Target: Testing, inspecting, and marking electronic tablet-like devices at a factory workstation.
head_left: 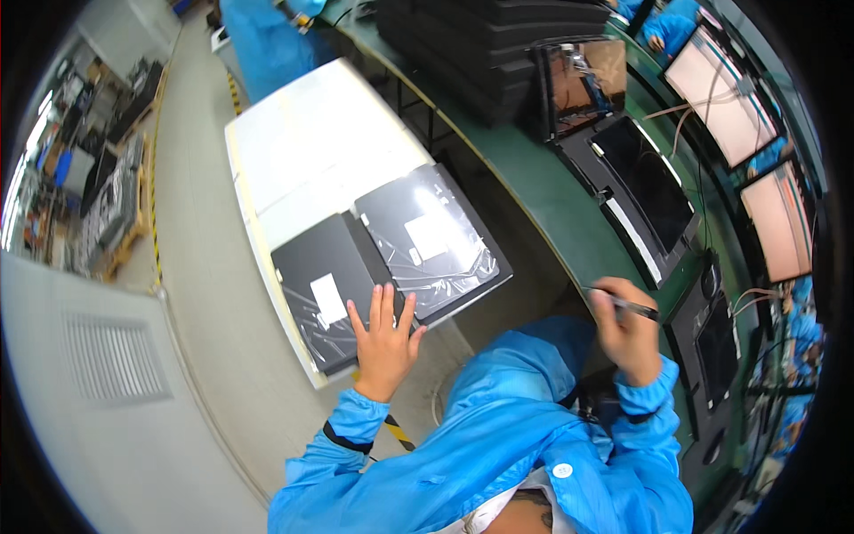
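Note:
Two flat black panels lie side by side on a white-topped surface (311, 142), the left panel (316, 254) and the right panel (414, 198) both under shiny clear film. Each carries a white paper label; one label (328, 299) is just above my left fingertips. With fingers spread, my left hand (384, 347) rests over the near edges of the panels. Off to the right, beside the green bench edge, my right hand (628, 336) is closed round a dark pen (635, 308), slightly blurred.
The green workbench (525, 182) runs along the right, holding a tall black foam stack (489, 53), a dark display unit (645, 178) and lit monitors (725, 93). At left are a vented grey wall panel (116, 356) and loaded pallets (116, 209). A person in blue (267, 44) stands beyond.

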The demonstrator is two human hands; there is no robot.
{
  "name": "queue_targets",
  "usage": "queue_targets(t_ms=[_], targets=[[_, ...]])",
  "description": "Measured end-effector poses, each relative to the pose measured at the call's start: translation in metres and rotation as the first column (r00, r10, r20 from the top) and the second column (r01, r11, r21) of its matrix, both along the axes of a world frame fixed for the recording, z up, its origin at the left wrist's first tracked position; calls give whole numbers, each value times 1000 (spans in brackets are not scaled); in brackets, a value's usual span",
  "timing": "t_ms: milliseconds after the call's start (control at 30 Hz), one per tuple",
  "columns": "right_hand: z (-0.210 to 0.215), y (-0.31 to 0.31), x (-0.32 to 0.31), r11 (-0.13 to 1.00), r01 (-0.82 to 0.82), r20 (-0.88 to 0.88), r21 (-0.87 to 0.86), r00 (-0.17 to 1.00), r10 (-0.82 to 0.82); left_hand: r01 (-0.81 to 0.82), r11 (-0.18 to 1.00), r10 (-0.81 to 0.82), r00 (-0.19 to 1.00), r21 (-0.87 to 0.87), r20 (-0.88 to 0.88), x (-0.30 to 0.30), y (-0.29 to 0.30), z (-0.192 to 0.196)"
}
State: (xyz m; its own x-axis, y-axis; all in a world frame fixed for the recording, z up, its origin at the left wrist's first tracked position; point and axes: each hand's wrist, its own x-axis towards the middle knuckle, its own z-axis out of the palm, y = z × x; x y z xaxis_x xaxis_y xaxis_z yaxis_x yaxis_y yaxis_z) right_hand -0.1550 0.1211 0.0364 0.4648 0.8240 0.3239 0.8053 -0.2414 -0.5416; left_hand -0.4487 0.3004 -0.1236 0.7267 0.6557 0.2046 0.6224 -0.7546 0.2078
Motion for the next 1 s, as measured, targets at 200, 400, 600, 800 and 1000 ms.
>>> queue_targets(t_ms=[200,400,600,800,1000], targets=[[-1,-101,37,859,484,-79,-167,862,-501,-2,993,8,999,121,-52,18,85,-7],[-27,-136,52,855,493,57,-164,869,-491,27,990,-14,995,137,-96,15,272,-39],[-24,-133,82,652,740,122,-165,671,-731,-228,941,310,875,249,-372,48,352,-33],[-30,-214,52,644,688,252,334,594,-764,308,778,152,753,-548,640,191,163,14],[-54,-462,-52,-43,903,249,427,-164,-955,731,126,-48,680,-671,732,205,-89,46]])
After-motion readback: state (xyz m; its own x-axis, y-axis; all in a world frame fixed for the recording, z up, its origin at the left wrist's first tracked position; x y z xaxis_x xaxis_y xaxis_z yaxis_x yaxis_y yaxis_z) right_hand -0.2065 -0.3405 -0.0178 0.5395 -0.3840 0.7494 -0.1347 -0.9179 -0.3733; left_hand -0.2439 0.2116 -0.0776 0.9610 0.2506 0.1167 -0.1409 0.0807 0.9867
